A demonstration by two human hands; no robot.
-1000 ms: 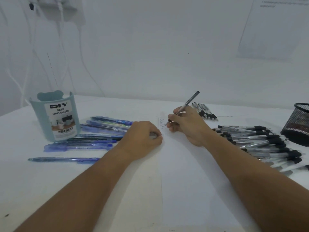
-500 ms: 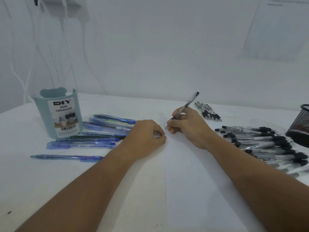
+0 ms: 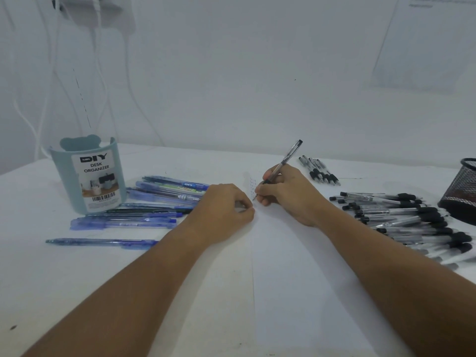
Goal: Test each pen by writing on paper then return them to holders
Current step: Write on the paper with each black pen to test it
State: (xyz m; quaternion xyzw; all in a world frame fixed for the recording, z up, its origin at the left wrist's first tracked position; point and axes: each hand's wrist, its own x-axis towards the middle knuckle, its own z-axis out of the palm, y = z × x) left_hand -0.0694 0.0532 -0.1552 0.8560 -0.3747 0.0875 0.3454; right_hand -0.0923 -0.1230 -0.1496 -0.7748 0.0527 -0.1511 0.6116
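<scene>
Pen point(image 3: 283, 162) tilted steeper; right hand point(image 3: 286, 194) pinches it; left hand point(image 3: 224, 204) curled, seemingly pressing paper point(image 3: 296, 279).

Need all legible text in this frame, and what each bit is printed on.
"DIY" – label of the teal holder.
"DESK ORGANIZER" – same label, below it.
Barcode digits on that label: too small.
Print on the blue pens: blurred.
Marks on the paper by the pen tip: illegible.
Wall sheet: blurred.

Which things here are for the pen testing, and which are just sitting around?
For the job:
right hand writing with clear pen
left hand resting on paper
blue pens
black-capped pens
teal desk organizer
black mesh holder

Just around:
white cables on the wall
sheet on wall
</scene>
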